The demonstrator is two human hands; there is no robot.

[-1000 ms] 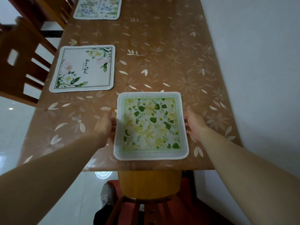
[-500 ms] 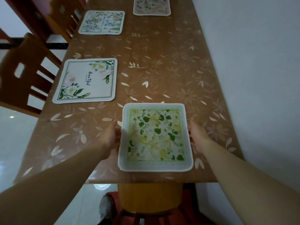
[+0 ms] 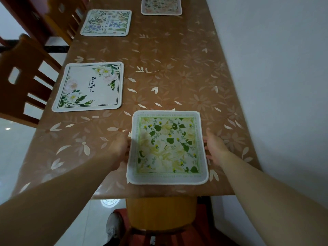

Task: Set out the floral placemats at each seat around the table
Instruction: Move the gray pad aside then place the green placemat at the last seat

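A green-and-yellow floral placemat [image 3: 167, 148] lies flat at the near end of the table [image 3: 177, 68]. My left hand [image 3: 119, 148] rests against its left edge and my right hand [image 3: 213, 148] against its right edge, fingers spread, neither one gripping it. A white placemat with "Beautiful" lettering [image 3: 90, 87] lies at the left side seat. A blue-flowered placemat [image 3: 106, 22] sits farther along the left side. A pink-patterned placemat [image 3: 161, 6] lies at the far end, partly cut off by the frame's top.
The table has a brown cover with a leaf pattern and stands against a white wall [image 3: 275, 86] on the right. Wooden chairs [image 3: 21, 82] stand along the left side. A yellow chair seat [image 3: 159, 212] sits under the near edge.
The view has tilted up, showing more of the far placemats. Both hands stay at the sides of the green-and-yellow placemat, which has barely shifted on the table.
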